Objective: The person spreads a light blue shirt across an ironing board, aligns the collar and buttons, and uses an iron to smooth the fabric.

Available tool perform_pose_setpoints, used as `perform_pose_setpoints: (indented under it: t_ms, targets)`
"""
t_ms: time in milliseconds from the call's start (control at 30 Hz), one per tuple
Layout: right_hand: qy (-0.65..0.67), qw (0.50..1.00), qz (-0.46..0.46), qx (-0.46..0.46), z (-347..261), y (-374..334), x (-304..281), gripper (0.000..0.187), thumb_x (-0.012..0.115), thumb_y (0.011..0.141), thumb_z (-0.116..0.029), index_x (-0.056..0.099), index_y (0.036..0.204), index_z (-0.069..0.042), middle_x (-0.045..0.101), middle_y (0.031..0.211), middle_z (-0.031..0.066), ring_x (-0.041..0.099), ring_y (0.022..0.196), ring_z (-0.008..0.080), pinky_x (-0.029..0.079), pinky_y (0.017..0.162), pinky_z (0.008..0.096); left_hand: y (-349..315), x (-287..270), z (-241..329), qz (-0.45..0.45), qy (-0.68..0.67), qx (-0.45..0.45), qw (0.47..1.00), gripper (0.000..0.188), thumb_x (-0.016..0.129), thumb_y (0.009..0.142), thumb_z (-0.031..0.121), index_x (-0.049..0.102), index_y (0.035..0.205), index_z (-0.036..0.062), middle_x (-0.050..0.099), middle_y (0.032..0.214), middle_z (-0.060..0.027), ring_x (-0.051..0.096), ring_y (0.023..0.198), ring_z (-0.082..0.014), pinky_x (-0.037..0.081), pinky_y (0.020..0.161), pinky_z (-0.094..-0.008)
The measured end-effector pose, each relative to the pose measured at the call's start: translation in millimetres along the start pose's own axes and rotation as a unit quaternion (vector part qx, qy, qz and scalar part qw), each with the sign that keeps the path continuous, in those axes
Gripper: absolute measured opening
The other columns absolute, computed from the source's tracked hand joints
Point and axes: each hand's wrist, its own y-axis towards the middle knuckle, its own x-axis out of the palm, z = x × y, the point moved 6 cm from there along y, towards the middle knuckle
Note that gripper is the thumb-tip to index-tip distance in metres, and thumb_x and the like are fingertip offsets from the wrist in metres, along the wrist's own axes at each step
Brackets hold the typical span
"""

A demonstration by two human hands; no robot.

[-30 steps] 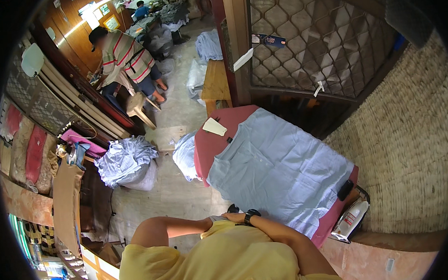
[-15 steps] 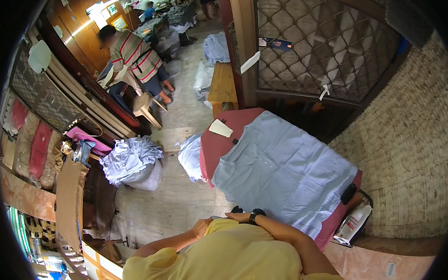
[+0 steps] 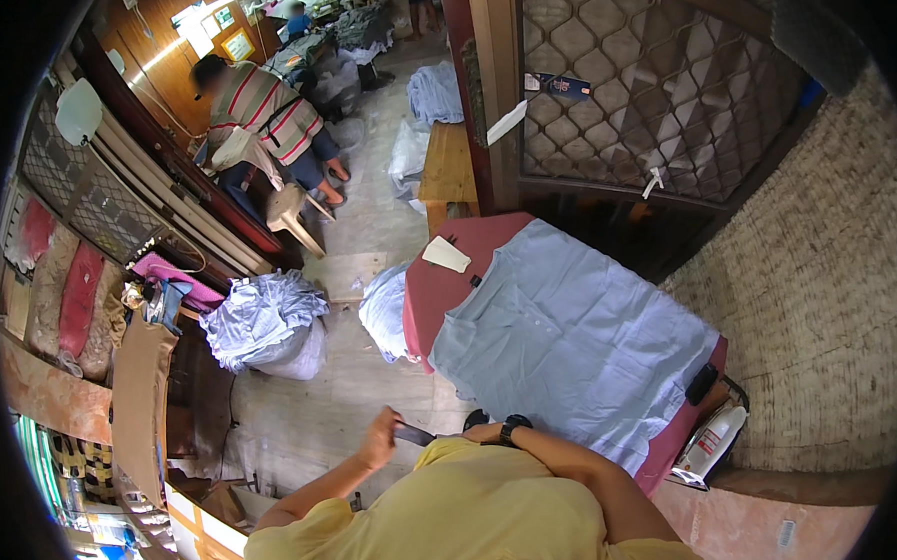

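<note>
Head view: we're looking down past the wearer's yellow top (image 3: 478,504), both forearms brought in at waist height.
Left hand: out in front of the waist, and the left hand (image 3: 377,439) has its fingers curled together, clamped on the end of a dark strip (image 3: 413,435) that runs back to the hem.
Right hand: tucked low against the body, so the right hand (image 3: 483,434) shows only in part; whether it grips anything, I cannot tell. Black wristwatch (image 3: 515,427) on that arm.
Pale blue garment: ahead and to the right, the pale blue garment (image 3: 571,335) lies spread over the red-covered table (image 3: 432,306), its neckline toward the far end, a few creases across it.
Table ends: a cream-coloured piece (image 3: 447,254) rests at the far end, a dark block (image 3: 701,383) sits at the near right corner, and just beside that comes a white object (image 3: 711,447) in a dark frame.
Floor: one big clothes heap (image 3: 260,318) to the left, a smaller pile (image 3: 385,308) right beside the table.
Background: a co-worker (image 3: 266,113) in a striped shirt bends forward near a plastic stool (image 3: 290,212).
</note>
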Motion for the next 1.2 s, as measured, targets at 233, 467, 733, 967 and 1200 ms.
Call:
perform_pose_setpoints:
  t_ms: [233,467,733,967,1200]
  targets:
    - [0.407,0.890,0.205,-0.017,-142,-81,-71,0.063,0.037,0.097,-0.060,0.057,0.125,-0.006,0.064,0.094,0.0054,0.055,0.076,0.0131,0.046,0.073,0.0268,69,-28,27,0.127,-0.158,0.018,0.979,0.005,0.048,0.096,-0.003,0.051,0.097,0.0002,0.052,0.083,-0.0075,0.048,0.080,-0.0162,0.042,0.076,-0.0266]
    - [0.581,0.751,0.159,-0.270,-238,-248,-128,0.050,0.052,0.099,-0.035,0.047,0.138,-0.005,0.066,0.108,0.0086,0.060,0.094,0.0104,0.051,0.080,0.0249,155,45,138,-0.010,-0.277,0.153,0.948,0.013,0.048,0.096,-0.002,0.055,0.105,0.0022,0.057,0.103,-0.0081,0.055,0.099,-0.0162,0.044,0.086,-0.0278]
    - [0.423,0.594,0.649,-0.218,-244,-387,-138,0.055,0.067,0.091,-0.012,0.039,0.139,-0.010,0.065,0.109,0.0091,0.064,0.086,0.0115,0.057,0.068,0.0249,156,83,242,-0.046,-0.232,0.273,0.933,0.053,0.065,0.089,0.011,0.044,0.137,0.0024,0.050,0.122,-0.0147,0.055,0.104,-0.0255,0.045,0.090,-0.0329]
    - [0.392,0.571,0.677,-0.249,-248,-398,-132,0.031,0.058,0.098,-0.016,0.051,0.123,0.001,0.062,0.102,0.0064,0.064,0.087,0.0120,0.060,0.071,0.0283,189,89,237,-0.095,-0.235,0.221,0.942,0.035,0.065,0.087,0.001,0.065,0.122,0.0026,0.063,0.094,-0.0097,0.060,0.091,-0.0171,0.046,0.081,-0.0265]
    - [0.298,0.644,0.662,-0.239,-262,-365,-138,0.024,0.068,0.088,-0.002,0.050,0.104,0.001,0.061,0.097,0.0052,0.061,0.091,0.0105,0.058,0.075,0.0272,209,78,216,-0.038,-0.333,0.126,0.934,0.020,0.056,0.099,0.013,0.067,0.093,-0.0021,0.069,0.089,-0.0048,0.059,0.079,-0.0099,0.047,0.072,-0.0247]
